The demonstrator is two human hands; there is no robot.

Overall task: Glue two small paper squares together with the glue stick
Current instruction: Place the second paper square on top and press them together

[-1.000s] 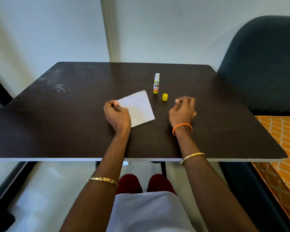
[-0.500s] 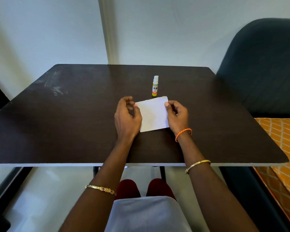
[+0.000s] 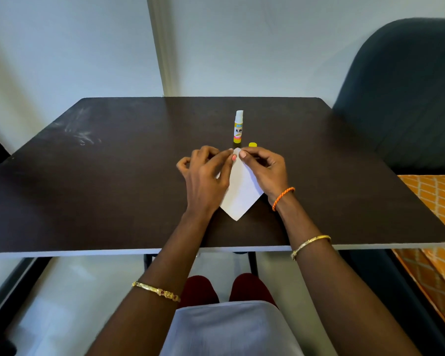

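A white paper square [image 3: 240, 194] lies on the dark table [image 3: 113, 181], turned like a diamond with one corner toward me. My left hand [image 3: 207, 181] and my right hand [image 3: 265, 170] both pinch its far corner, fingertips almost touching. Whether a second sheet lies under it I cannot tell. The uncapped glue stick [image 3: 238, 127] stands upright just beyond the hands. Its yellow cap [image 3: 252, 144] rests on the table beside it, close to my right fingers.
A dark padded chair [image 3: 401, 93] stands at the table's right side. An orange patterned cloth [image 3: 432, 201] lies below it at the right edge. A white wall runs behind the table. My knees show under the near edge.
The paper has been turned from roughly square-on to a diamond. Both hands have shifted from its side edges to its far corner. The yellow cap, hidden half a second ago, shows again.
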